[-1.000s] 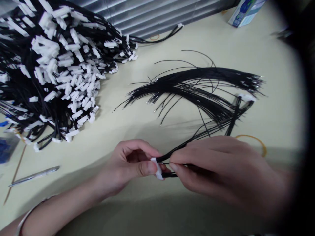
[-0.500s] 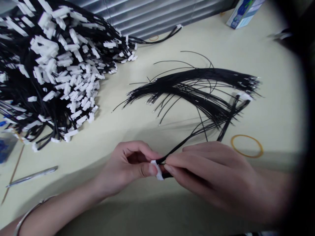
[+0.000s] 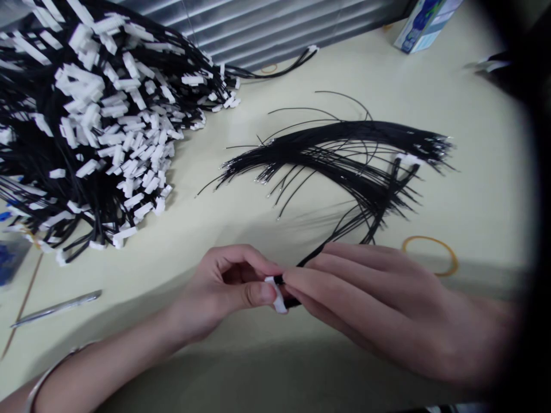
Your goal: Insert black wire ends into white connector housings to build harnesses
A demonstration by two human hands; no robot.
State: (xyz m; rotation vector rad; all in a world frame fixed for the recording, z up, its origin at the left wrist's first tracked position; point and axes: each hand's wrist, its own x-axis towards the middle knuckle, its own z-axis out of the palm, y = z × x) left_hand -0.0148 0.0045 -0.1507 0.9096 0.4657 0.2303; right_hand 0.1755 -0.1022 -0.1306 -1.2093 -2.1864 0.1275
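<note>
Between the thumb and fingers of my left hand point(image 3: 230, 289) is a white plastic connector point(image 3: 276, 294). Black wires point(image 3: 312, 258) run out of its right side in two groups, with a gap between them. My right hand point(image 3: 379, 310) is closed on the wires close to the connector; its fingertips hide exactly which ones it pinches. The wires lead up to a second white connector point(image 3: 411, 159), which rests by the loose wires. Those loose black wires point(image 3: 327, 137) with metal tips lie in a crossed bundle beyond my hands.
A big heap of black cables with white connectors point(image 3: 129, 143) fills the left. A silver pen point(image 3: 55, 308) and a thin brown stick point(image 3: 23, 304) lie at the lower left. A yellow rubber band point(image 3: 450, 252) is at the right, a carton point(image 3: 424, 26) at the back by the blinds point(image 3: 279, 26).
My right hand's fingertips have come closer to the connector and its fingers now lie flatter over the wires. The far connector has shifted left. My left hand stays in place.
</note>
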